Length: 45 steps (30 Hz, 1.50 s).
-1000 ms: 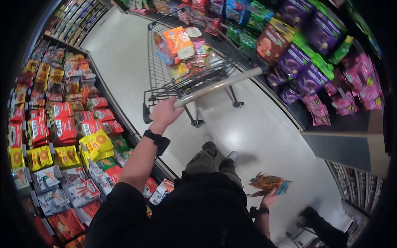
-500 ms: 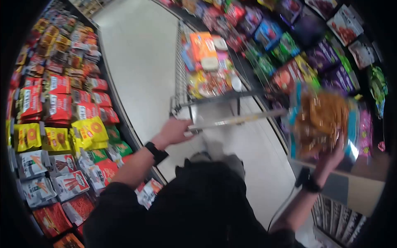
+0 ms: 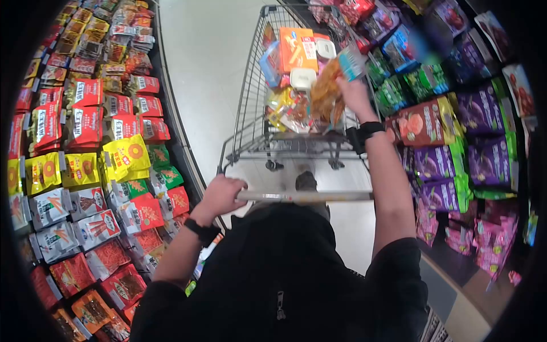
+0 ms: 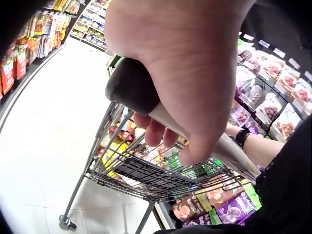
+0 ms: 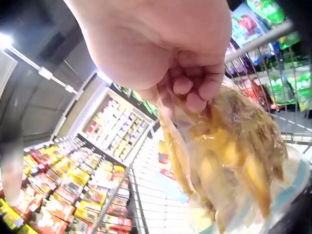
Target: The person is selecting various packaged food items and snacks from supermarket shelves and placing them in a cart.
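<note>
The left hand [image 3: 219, 196] grips the left end of the cart's handle [image 3: 302, 196]; in the left wrist view its fingers [image 4: 155, 132] wrap the bar beside the black end cap [image 4: 132, 87]. Over the cart's basket, the right hand [image 3: 354, 97] holds a clear bag of brown food [image 3: 326, 94] with a light blue edge. The right wrist view shows curled fingers [image 5: 195, 90] pinching the bag [image 5: 229, 151], which hangs below them. Beside the bag in the cart lie an orange box [image 3: 297, 48], white-lidded tubs [image 3: 303, 78] and a blue pack [image 3: 270, 64].
Shelves of red, yellow and white snack packs [image 3: 85, 122] run along the left. On the right, shelves hold purple bags [image 3: 481, 111], green bags and pink bags [image 3: 494, 242]. A pale floor aisle [image 3: 196, 62] extends ahead, left of the cart.
The right hand has swung the bag from low at the right side, up past the right shelf, to over the cart basket. The left hand has kept its grip on the handle.
</note>
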Tool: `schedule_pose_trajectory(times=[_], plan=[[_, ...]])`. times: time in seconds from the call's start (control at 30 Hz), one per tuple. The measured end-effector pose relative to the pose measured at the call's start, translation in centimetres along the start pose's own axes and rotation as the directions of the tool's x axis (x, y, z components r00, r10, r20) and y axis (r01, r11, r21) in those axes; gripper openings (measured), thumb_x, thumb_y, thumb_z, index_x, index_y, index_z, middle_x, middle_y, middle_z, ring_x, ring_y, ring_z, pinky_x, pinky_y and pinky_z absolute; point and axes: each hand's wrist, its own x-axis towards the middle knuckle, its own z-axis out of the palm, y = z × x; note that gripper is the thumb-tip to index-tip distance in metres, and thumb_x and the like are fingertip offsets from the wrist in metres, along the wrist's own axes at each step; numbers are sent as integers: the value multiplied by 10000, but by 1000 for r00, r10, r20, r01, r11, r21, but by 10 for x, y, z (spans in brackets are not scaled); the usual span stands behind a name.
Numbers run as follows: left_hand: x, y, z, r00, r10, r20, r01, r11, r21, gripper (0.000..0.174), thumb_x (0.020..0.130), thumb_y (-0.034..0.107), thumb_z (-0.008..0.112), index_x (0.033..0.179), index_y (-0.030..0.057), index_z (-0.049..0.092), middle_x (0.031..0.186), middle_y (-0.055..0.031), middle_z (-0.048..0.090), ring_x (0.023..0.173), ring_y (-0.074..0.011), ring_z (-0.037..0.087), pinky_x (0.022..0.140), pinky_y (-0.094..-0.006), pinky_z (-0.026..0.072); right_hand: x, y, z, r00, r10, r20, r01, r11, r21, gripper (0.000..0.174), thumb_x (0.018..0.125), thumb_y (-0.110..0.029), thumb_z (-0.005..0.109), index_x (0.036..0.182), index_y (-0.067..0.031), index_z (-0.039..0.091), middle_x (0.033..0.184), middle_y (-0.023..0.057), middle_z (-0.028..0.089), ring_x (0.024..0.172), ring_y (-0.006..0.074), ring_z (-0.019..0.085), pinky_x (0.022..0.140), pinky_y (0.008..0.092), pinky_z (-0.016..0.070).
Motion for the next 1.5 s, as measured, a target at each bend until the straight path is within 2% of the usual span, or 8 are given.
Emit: schedule_pose_trajectory(times=[0.13,0.23,0.37,0.47,0.7,0.97,1.1,1.5], plan=[[5,4,-7,998,-58,26,59,998,-17,300,610,269,716,838,121,589,711,-49,592,704,-258,592,642,-378,427,42,76,87,967,19,256,74,935,-347,406,842,-362,561,854,36,642,838,244,637,801,408,616,743,443,491],[1,12,-1,994,-105,13,105,994,-24,304,593,267,720,822,120,586,715,-46,592,707,-253,594,631,-367,425,11,54,77,695,-30,718,91,995,-47,464,813,-372,612,1004,51,602,1023,257,607,957,341,600,817,390,479],[-6,12,1,991,-131,-6,131,989,-64,288,585,260,719,796,119,584,706,-36,586,704,-243,592,630,-361,426,-2,27,63,631,-98,769,2,992,125,549,811,-360,630,1183,23,506,1185,228,530,1066,315,536,889,368,435],[-4,6,-8,990,-143,17,143,989,-25,282,574,255,718,785,122,586,692,-35,581,689,-239,585,635,-357,425,-8,4,1,722,-339,603,315,937,150,491,819,-299,636,1187,-2,506,1148,191,543,1055,330,526,918,356,408],[7,-16,-24,992,-120,-29,120,993,7,261,543,238,701,737,110,584,654,-37,561,665,-239,573,627,-357,412,-75,6,-145,959,-127,252,218,902,-372,432,819,-234,628,1153,12,503,1092,185,555,1015,360,535,855,391,432],[23,-45,-37,993,-115,-42,117,991,68,265,507,245,688,696,117,554,643,-41,544,661,-265,556,633,-366,400,-188,16,-111,912,325,249,-316,946,-78,569,859,-170,597,1321,14,320,1196,243,501,1133,366,486,949,385,391],[28,-74,-44,996,-75,-48,80,992,100,250,505,231,681,689,121,553,635,-43,547,655,-263,559,625,-363,398,-183,6,-95,884,405,233,-457,853,252,528,887,-103,533,1352,-42,291,1170,149,502,802,198,605,663,300,485],[53,-118,-65,988,-103,-115,116,987,108,231,536,231,698,692,103,585,651,-63,582,658,-278,574,634,-380,417,-113,0,-61,929,308,206,-368,829,420,404,887,-100,522,1267,-28,407,1081,119,547,648,124,557,537,257,482]])
